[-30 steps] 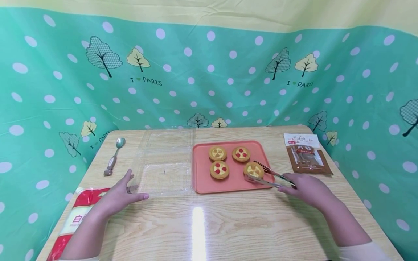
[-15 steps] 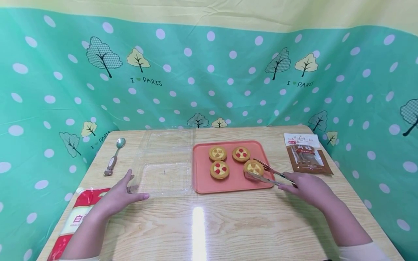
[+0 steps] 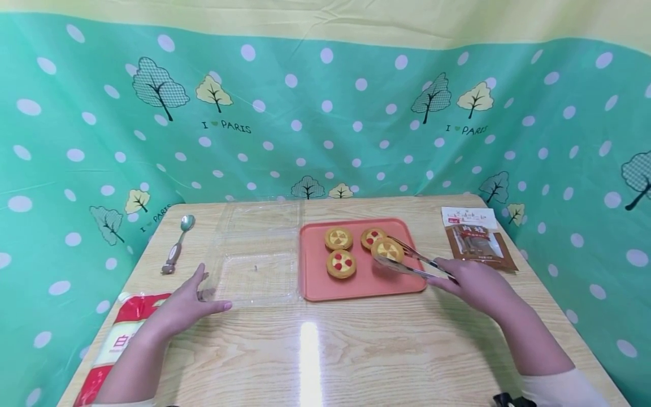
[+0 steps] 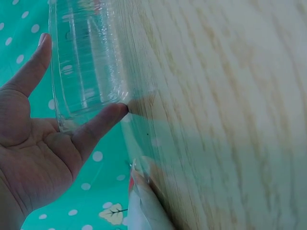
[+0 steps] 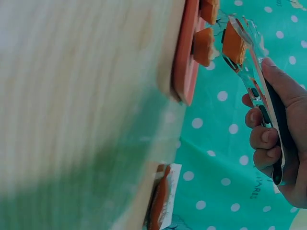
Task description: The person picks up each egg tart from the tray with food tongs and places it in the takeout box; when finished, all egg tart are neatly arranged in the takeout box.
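My right hand (image 3: 475, 285) grips metal tongs (image 3: 414, 254), whose arms clasp a tart (image 3: 387, 250) with yellow filling and wedge-shaped pieces. In the right wrist view this tart (image 5: 233, 43) hangs clear of the pink tray (image 3: 317, 288). Below it, the tray bears a similar tart (image 3: 338, 238) and two tarts with red toppings, one (image 3: 341, 264) at the front and one (image 3: 373, 237) partly hidden behind the lifted tart. At the left, my left hand (image 3: 185, 308) rests with thumb and fingers spread at the edge of a clear plastic box (image 3: 259, 277), its lid folded back.
A spoon (image 3: 178, 246) with a brown handle lies at the back left. Beside my left forearm is a red and white bag (image 3: 119, 339). A brown and white packet (image 3: 478, 243) lies right of the tray. A patterned curtain (image 3: 325, 124) surrounds the table.
The tongs have closed on the front right tart and raised it off the tray, moving slightly left and back. My left hand has stayed at the box.
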### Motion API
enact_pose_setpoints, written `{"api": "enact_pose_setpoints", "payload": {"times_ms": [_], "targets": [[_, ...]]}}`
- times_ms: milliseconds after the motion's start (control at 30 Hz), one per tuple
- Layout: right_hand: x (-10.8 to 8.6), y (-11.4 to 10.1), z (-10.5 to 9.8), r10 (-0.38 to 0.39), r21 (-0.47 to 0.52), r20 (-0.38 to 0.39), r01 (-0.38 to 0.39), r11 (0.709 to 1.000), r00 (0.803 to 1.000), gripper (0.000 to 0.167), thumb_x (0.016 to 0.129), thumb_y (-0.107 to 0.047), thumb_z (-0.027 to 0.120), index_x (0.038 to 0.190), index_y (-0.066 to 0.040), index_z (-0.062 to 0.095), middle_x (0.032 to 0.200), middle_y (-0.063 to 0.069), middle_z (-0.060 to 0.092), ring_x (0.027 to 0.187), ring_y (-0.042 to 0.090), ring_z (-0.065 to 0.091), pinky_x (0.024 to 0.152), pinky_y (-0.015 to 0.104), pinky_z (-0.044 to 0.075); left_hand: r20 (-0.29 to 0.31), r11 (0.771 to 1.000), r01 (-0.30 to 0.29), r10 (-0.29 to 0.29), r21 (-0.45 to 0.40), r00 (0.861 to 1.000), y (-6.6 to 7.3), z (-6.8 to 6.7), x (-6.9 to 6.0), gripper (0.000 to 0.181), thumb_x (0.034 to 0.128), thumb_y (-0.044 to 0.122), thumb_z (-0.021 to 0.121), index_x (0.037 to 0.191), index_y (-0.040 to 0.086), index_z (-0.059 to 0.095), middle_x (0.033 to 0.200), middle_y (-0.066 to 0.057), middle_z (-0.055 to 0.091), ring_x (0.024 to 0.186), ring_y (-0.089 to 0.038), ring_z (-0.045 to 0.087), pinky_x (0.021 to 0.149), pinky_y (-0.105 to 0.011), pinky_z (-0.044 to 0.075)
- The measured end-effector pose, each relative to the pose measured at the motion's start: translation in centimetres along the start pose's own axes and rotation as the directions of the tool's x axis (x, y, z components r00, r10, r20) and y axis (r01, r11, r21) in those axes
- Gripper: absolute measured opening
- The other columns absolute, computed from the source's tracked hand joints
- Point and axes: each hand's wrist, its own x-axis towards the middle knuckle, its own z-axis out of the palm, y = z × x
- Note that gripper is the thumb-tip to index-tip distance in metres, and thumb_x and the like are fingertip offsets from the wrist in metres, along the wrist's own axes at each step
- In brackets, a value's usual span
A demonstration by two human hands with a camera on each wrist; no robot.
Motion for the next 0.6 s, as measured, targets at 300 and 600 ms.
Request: {"api": "enact_pose_setpoints", "payload": {"times_ms": [300, 600], "targets": [[1.4, -2.1, -1.4, -0.031, 0.012, 0.01, 0.031, 0.999, 0.999, 0.074, 0.09, -0.071, 0.045, 0.128, -0.011, 0.064, 0.112, 0.012, 0.072, 0.098, 0.029, 0.069, 0.076, 0.051, 0.056, 0.003, 1.0, -0.005, 0.005, -0.007, 1.0, 0.3, -0.1, -0.1, 0.13, 0.0785, 0.058, 0.074, 0.154, 0.008, -0.018, 0.161, -0.026, 0.013, 0.139, -0.053, 0.03, 0.107, -0.066, 0.033], [3.1, -4.3, -2.2, -0.063, 0.017, -0.005, 0.063, 0.998, 0.998, 0.075, 0.09, -0.072, 0.044, 0.134, -0.013, 0.062, 0.114, 0.009, 0.071, 0.097, 0.027, 0.069, 0.079, 0.05, 0.055, 0.011, 1.0, 0.007, -0.007, -0.016, 1.0, 0.1, 0.0, 0.0, 0.129, 0.0786, 0.058, 0.074, 0.155, 0.009, -0.018, 0.161, -0.025, 0.014, 0.139, -0.052, 0.03, 0.106, -0.066, 0.033]]}}
